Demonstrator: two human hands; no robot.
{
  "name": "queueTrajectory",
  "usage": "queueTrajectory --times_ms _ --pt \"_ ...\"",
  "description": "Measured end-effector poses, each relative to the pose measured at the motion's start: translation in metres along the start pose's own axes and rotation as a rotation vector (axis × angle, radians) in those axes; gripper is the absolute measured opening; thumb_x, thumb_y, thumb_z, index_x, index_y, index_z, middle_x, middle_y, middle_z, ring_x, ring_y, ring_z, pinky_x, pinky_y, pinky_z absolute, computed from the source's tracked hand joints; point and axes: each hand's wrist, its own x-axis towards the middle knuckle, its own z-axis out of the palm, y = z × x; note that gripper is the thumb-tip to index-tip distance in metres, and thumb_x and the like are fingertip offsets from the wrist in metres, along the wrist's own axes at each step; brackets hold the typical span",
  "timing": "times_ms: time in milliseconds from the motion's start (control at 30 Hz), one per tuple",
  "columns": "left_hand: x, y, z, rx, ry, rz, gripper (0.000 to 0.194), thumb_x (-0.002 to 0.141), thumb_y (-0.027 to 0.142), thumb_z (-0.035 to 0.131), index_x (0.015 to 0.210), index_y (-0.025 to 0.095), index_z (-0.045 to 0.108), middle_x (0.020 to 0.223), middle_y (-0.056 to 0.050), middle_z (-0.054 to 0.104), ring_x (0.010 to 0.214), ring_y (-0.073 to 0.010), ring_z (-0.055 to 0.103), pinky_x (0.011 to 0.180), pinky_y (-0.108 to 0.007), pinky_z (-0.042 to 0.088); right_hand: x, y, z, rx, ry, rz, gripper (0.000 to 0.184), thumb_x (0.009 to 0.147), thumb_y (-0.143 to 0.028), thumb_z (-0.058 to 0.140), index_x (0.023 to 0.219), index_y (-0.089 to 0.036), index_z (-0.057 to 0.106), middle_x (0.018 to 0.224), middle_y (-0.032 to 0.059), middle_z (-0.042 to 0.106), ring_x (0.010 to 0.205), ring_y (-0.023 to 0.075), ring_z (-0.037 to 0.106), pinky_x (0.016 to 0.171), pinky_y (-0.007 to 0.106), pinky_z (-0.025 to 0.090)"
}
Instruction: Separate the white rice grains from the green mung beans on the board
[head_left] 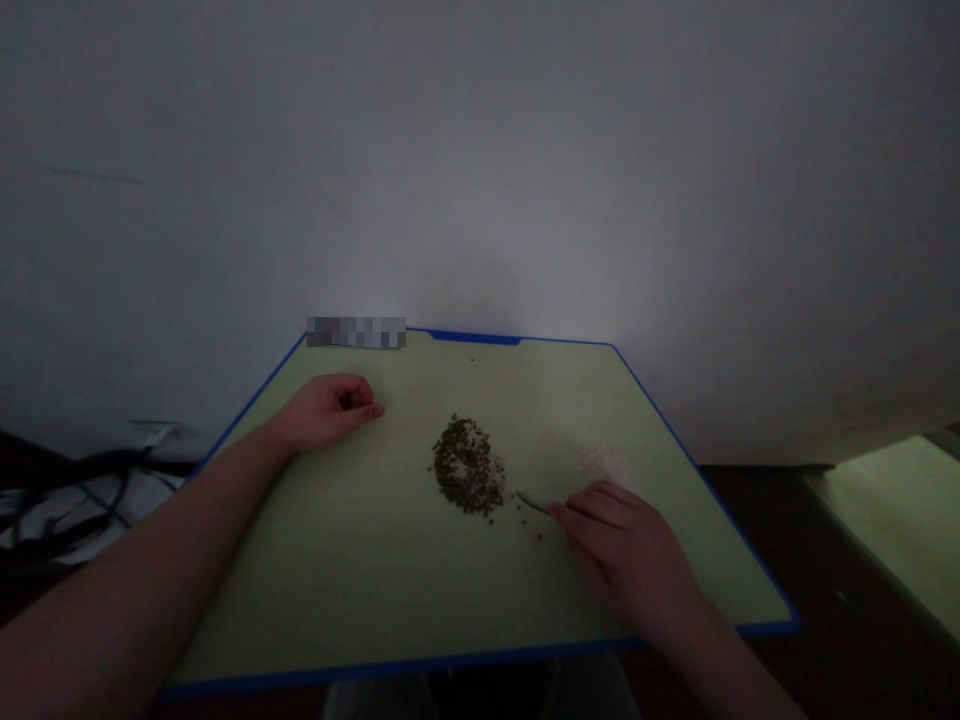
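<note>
A pile of dark green beans mixed with pale, rice-like grains [466, 466] lies at the middle of the table. My right hand [630, 550] is just right of it, thumb and fingers pinched on slim metal tweezers [532, 502]. Their narrow tip points left, close to the pile's lower right edge; whether it grips a grain is too small to tell. Behind my right fingers spreads a heap of pale grains [607, 462], partly hidden. My left hand [330, 408] rests on the table left of the pile, fingers loosely curled, with nothing visible in them.
The pale tabletop [360, 570] has a blue rim and stands against a grey wall [480, 180]. A few loose beans lie near the tweezers. A blurred-out strip [356, 332] lies at the far left edge. Black straps [97, 480] are at left; another pale surface [907, 530] is at right.
</note>
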Motion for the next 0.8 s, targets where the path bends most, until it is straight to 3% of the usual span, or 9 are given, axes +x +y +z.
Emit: queueTrajectory --times_ms 567,700,800 --pt "0.0 0.0 0.0 0.014 0.002 -0.007 0.028 0.07 0.044 0.054 0.064 0.017 0.052 0.057 0.003 0.046 0.054 -0.0105 0.044 0.052 -0.022 0.035 -0.009 -0.009 -0.007 0.079 -0.012 0.013 0.027 0.082 -0.009 0.045 0.1 -0.014 0.065 0.08 0.0083 0.066 0.072 0.0186 0.055 0.064 0.033 0.049" --pt "0.001 0.002 0.0 0.012 0.006 -0.014 0.028 0.07 0.043 0.055 0.063 0.017 0.051 0.056 0.003 0.046 0.054 -0.0106 0.044 0.052 -0.023 0.036 -0.013 -0.012 -0.004 0.031 -0.072 -0.052 0.028 0.081 -0.009 0.044 0.099 -0.014 0.065 0.075 0.0078 0.066 0.07 0.0199 0.056 0.064 0.035 0.049" --pt "0.001 0.001 0.0 -0.005 -0.004 -0.015 0.028 0.07 0.044 0.055 0.063 0.017 0.051 0.057 0.003 0.046 0.054 -0.0105 0.044 0.051 -0.023 0.036 -0.017 -0.007 0.001 -0.011 -0.103 -0.001 0.027 0.081 -0.011 0.045 0.098 -0.014 0.066 0.076 0.0082 0.066 0.071 0.0205 0.056 0.064 0.035 0.049"
